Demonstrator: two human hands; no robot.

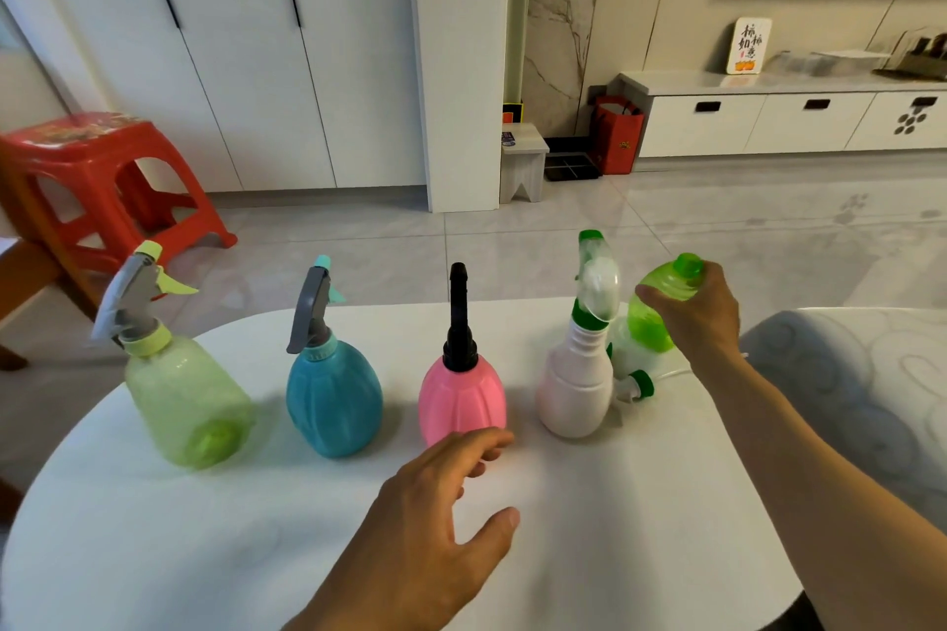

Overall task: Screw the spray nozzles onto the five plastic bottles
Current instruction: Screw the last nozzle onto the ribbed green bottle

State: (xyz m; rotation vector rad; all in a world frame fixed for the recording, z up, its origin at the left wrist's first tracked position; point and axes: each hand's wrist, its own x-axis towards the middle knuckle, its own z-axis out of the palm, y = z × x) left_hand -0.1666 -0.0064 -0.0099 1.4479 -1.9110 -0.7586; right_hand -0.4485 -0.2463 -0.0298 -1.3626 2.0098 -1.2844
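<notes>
Green bottle (653, 307), translucent, nozzle-less, gripped by right hand (699, 310); left hand (425, 502) fingers spread

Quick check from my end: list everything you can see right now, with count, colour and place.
Table: one, white, foreground.
Pale green bottle: one, nozzle on, far left.
Blue bottle: one, nozzle on, second.
Pink bottle: one, black nozzle, middle.
White bottle: one, green-white nozzle, fourth.
Bright green bottle: one, no nozzle, held.
Loose nozzle: one, green-white, lying beside white bottle.
Stool: one, red, left floor.
Left hand: open, above table.
Right hand: grips bright green bottle.
</notes>
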